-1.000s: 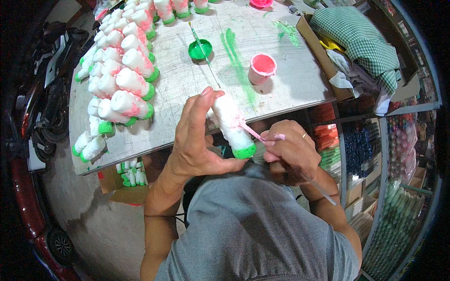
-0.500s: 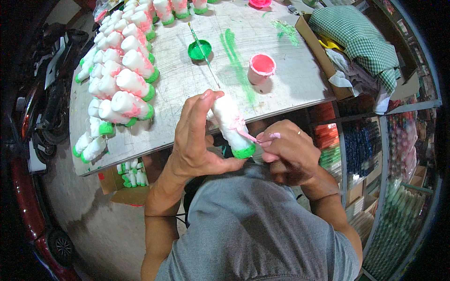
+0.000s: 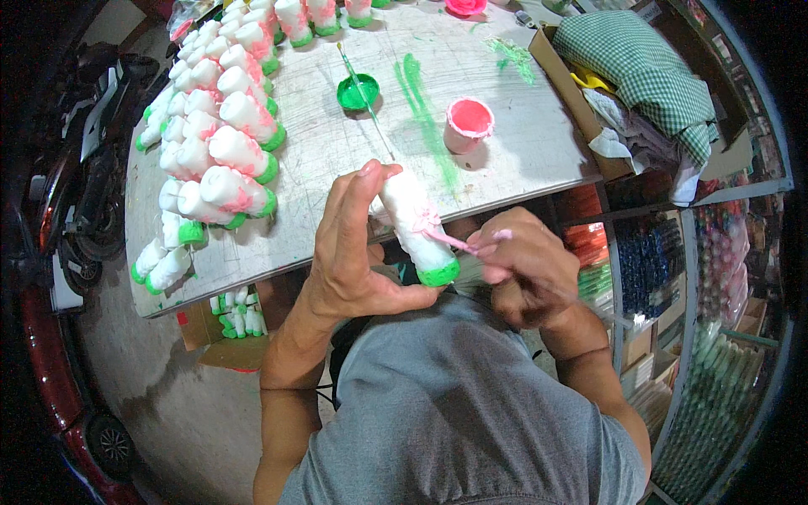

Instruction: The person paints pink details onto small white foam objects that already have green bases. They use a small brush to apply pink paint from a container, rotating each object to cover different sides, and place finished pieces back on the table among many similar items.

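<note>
While wet-tipped, thin brush point(image 3: 450, 241) on chalky figurine point(image 3: 417, 225).

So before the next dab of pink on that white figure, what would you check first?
1. Left hand grips the figure: ok.
2. Brush tip touches the figure's pink band: ok.
3. Right hand holds the brush: ok.
4. Pink paint cup upright on the table: ok.
5. Paint left on the brush: cannot tell.
6. Green cup apart from the pink one: ok.
</note>
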Tool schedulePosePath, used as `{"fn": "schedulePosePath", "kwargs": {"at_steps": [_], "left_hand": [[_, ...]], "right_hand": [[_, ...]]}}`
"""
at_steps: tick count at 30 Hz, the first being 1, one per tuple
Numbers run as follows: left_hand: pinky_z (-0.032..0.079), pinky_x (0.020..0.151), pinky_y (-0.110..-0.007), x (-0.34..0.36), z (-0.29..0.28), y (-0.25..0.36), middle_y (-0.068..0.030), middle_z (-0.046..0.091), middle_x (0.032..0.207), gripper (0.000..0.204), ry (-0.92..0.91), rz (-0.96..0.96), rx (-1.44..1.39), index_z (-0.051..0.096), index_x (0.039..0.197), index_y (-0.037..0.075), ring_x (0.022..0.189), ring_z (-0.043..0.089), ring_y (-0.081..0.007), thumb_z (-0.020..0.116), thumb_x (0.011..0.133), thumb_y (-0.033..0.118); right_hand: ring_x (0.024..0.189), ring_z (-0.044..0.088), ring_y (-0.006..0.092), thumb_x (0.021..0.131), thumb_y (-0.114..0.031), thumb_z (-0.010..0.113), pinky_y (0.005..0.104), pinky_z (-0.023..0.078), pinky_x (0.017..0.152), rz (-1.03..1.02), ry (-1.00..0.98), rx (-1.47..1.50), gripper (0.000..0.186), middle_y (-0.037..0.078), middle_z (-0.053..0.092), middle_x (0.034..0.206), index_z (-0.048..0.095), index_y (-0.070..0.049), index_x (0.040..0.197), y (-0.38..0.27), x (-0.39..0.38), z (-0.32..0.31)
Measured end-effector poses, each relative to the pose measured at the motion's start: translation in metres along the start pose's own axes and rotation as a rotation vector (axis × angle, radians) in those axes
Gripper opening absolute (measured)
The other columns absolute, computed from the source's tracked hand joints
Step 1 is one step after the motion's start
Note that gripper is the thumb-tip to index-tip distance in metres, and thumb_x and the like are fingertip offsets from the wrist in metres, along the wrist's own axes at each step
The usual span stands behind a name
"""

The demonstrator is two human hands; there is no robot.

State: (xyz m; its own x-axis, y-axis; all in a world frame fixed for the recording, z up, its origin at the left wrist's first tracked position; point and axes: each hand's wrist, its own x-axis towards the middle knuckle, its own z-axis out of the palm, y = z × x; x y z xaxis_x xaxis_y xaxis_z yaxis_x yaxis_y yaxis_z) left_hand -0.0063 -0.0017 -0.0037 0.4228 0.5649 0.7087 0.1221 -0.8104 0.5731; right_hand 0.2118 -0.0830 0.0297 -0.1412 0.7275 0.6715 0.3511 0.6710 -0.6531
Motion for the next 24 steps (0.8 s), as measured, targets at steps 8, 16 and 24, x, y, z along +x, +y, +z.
{"fn": "schedulePosePath", "kwargs": {"at_steps": [8, 16, 24], "left_hand": [[0.052, 0.096, -0.048, 0.002, -0.005, 0.005, -0.0293, 0.058, 0.135, 0.130, -0.052, -0.025, 0.049, 0.027, 0.154, -0.004, 0.116, 0.062, -0.0411, 0.097, 0.048, 0.021], [0.052, 0.096, -0.042, -0.001, 0.005, 0.005, -0.0301, 0.057, 0.137, 0.132, 0.000, 0.004, -0.075, 0.022, 0.156, -0.002, 0.122, 0.061, -0.0402, 0.098, 0.050, 0.019], [0.050, 0.101, -0.043, -0.002, 0.012, -0.003, -0.0327, 0.052, 0.142, 0.132, 0.002, -0.008, -0.133, 0.019, 0.156, -0.003, 0.126, 0.058, -0.0402, 0.096, 0.052, 0.018]], "right_hand": [[0.075, 0.066, 0.0183, 0.100, -0.009, 0.066, 0.0313, 0.055, 0.071, 0.222, 0.338, 0.448, 0.012, 0.015, 0.070, 0.094, 0.062, 0.002, 0.101, 0.008, -0.008, 0.010], [0.072, 0.062, 0.0093, 0.103, -0.015, 0.065, 0.0252, 0.053, 0.067, 0.397, 0.403, 0.573, 0.017, 0.009, 0.070, 0.092, 0.061, 0.002, 0.105, 0.016, -0.008, 0.016], [0.069, 0.062, 0.0102, 0.104, -0.015, 0.063, 0.0260, 0.054, 0.062, 0.459, 0.494, 0.628, 0.016, 0.010, 0.070, 0.089, 0.061, 0.001, 0.104, 0.019, -0.005, 0.009]]}}
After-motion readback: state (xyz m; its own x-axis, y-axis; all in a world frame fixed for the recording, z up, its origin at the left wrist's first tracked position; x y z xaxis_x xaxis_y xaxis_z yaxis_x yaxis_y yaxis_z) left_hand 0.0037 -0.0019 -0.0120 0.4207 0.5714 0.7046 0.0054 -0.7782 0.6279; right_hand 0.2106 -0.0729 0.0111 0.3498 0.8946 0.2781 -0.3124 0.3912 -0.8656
